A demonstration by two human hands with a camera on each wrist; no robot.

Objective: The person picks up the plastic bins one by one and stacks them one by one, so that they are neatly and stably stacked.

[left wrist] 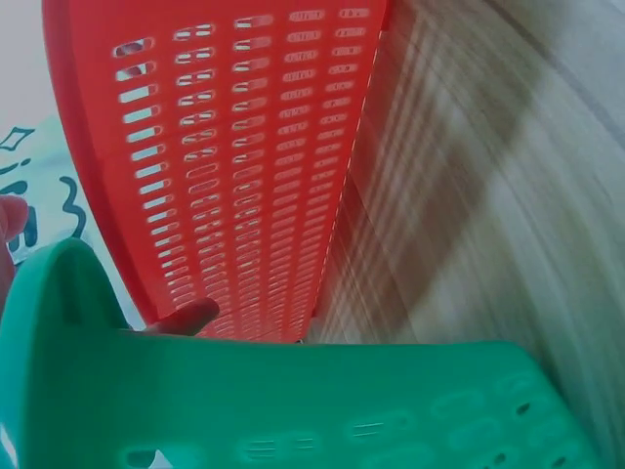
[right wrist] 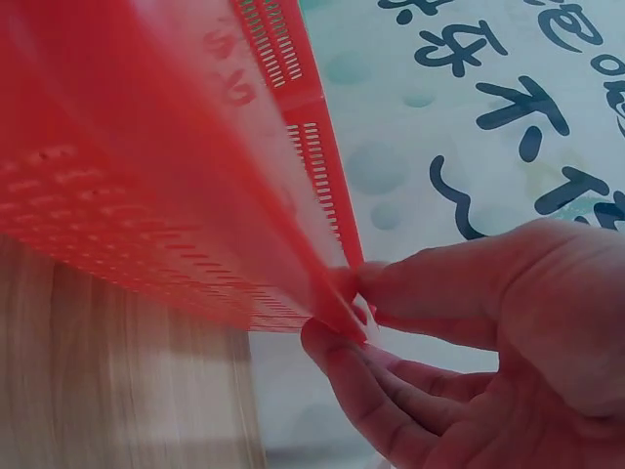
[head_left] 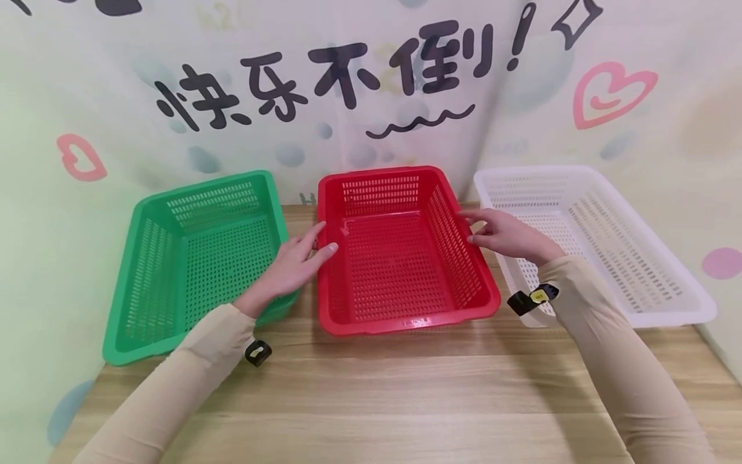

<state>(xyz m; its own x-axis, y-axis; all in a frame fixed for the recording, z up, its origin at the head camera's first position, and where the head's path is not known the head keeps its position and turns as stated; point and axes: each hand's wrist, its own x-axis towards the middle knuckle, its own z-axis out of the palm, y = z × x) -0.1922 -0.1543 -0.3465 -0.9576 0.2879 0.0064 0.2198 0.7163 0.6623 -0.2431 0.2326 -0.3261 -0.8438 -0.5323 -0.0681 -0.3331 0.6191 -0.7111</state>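
Note:
A red plastic basket (head_left: 406,321) with slotted walls stands in the middle of the table, nothing inside it. My left hand (head_left: 290,261) holds its left rim, thumb over the edge and fingers on the outer side. On the opposite side, my right hand (head_left: 510,235) pinches the right rim between thumb and fingers; the right wrist view shows this hand (right wrist: 439,322) close up. From the left wrist, the red basket's outer wall (left wrist: 244,147) fills the top, and a fingertip (left wrist: 190,318) lies against it. Most of the left hand is hidden there by green plastic.
To the left stands a green basket (head_left: 118,309), just under my left wrist. A white basket (head_left: 655,251) is on the right, partly beneath my right hand. All rest on a wooden table (head_left: 394,399), with a printed cloth (head_left: 324,38) hanging behind.

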